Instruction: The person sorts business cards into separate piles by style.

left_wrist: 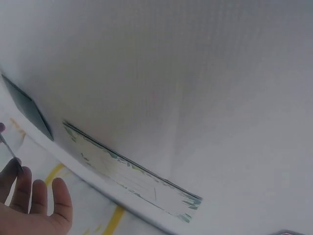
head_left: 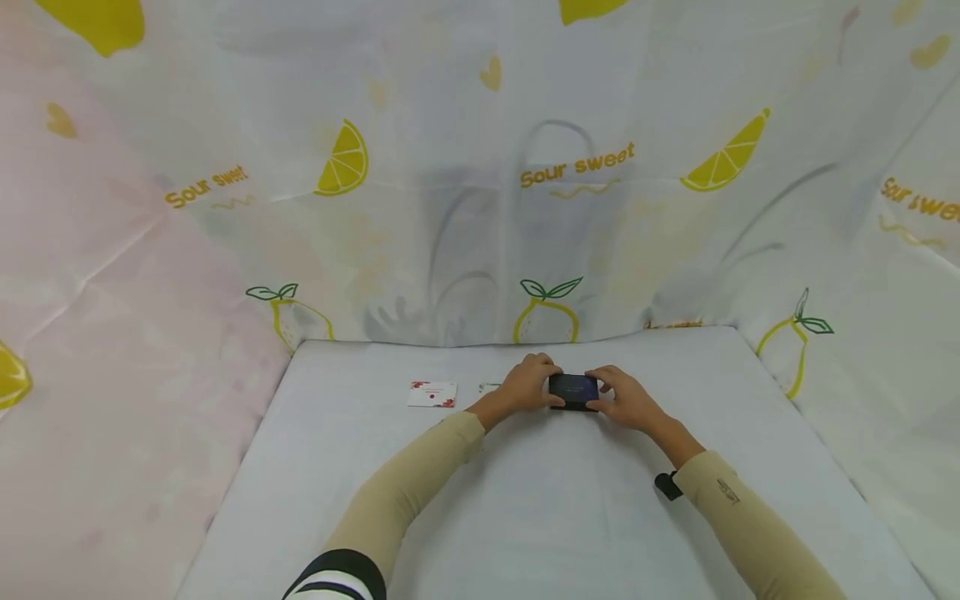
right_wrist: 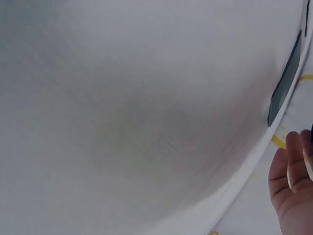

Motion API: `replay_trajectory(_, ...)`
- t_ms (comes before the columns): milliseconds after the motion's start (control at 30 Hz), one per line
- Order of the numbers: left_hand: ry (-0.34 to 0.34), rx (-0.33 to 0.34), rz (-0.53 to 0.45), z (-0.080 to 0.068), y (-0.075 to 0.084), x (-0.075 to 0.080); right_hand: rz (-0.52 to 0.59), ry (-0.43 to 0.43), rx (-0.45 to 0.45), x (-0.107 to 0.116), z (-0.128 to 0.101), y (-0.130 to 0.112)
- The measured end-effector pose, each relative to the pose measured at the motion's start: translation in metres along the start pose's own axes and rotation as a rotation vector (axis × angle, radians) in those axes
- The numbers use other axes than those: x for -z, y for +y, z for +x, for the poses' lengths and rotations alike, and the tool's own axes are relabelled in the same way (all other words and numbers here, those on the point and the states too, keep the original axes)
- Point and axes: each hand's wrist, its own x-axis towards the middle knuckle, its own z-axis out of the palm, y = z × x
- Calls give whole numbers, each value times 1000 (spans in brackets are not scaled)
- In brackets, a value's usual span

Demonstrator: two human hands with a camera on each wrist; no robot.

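The only words that can be read are "Sour sweet", printed in orange-yellow on the lemon-patterned curtain point(head_left: 480, 167) that hangs round the far side of the table. They show three times in the head view: once at the far left beside a lemon slice, once at the far middle above a wavy line, and once at the far right, where the picture's edge cuts the second word short. A small dark mark sits on the right sleeve point(head_left: 727, 492) near the wrist, too small to read. The white card point(head_left: 432, 394) with red corners, lying left of the hands, bears print too fine to make out.
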Motion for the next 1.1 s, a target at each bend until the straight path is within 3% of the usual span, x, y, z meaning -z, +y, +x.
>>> replay_trajectory(267,-44,45,34,7,1,-4,2,-41,-34,-1,5,5)
replay_trajectory(533,-135,95,41,11,6,-6,-16,-58,-49,-8,9,9)
replay_trajectory(833,-159,85,115,12,9,-10,-69,-105,-77,-12,10,10)
replay_trajectory(1100,-170,88,106,12,15,-2,-85,-137,-126,-9,10,3)
